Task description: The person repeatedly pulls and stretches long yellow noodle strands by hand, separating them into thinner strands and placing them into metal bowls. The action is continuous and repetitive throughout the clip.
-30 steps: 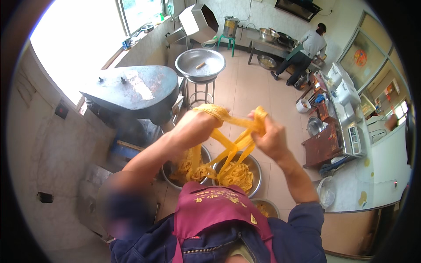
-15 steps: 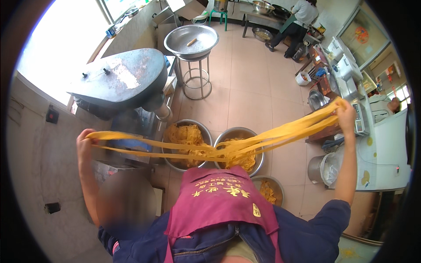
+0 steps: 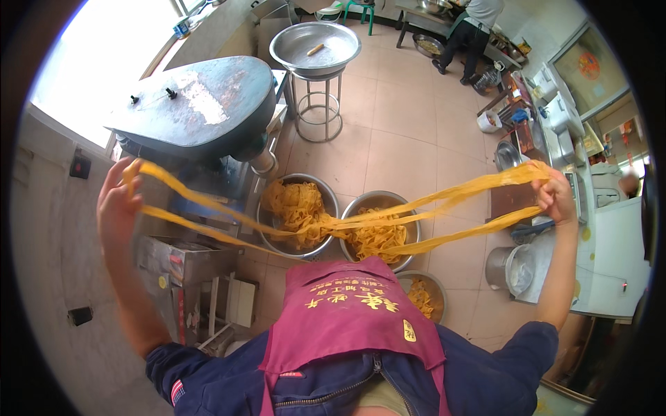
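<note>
Across the pale tiled floor (image 3: 402, 114), a bulky grey-topped machine (image 3: 239, 87) fills the left side, and here's the maroon apron (image 3: 347, 305) at front and centre. Beyond it sit two metal basins side by side — the left basin (image 3: 325, 193) and the right basin (image 3: 411, 231), both heaped with yellow strips (image 3: 499, 178). More of those strips span the full width, held aloft at both ends, sagging and crossing over the gap between the basins!

Doing this well, I'd say, calls for arms at even height, a gentle, equal pull so nothing tears, and the slack middle above the basins rather than the tiles.

Now the hands: the right hand (image 3: 557, 195) has its fingers curled in, clamped on two spread strands. The left hand (image 3: 119, 202) has bent fingers closed round the other ends — how tightly they squeeze, I can't tell.
</note>
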{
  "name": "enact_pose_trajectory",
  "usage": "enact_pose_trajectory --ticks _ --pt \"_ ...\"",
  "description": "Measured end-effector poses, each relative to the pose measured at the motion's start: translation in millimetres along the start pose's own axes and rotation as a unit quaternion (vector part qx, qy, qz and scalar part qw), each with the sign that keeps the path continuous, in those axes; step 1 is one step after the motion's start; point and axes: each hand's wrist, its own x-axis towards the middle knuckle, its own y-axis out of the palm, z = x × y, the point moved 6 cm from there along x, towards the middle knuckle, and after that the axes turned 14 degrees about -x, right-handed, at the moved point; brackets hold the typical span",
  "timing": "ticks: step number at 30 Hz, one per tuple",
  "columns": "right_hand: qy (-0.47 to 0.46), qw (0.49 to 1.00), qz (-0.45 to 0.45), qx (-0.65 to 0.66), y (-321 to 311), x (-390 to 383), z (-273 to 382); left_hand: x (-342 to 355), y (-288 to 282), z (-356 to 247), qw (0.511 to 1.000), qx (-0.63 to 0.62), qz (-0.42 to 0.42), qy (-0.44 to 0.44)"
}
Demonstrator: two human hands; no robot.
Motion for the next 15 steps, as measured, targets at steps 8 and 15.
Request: enact_pose_trajectory --ticks 8,15 --pt "-0.237 0.954 0.178 0.038 198 -57 111 -48 352 66 0.892 -0.023 0.438 0.115" --pt "-0.236 0.967 0.064 0.070 219 -56 134 -40 435 90 0.798 0.121 0.398 0.436"
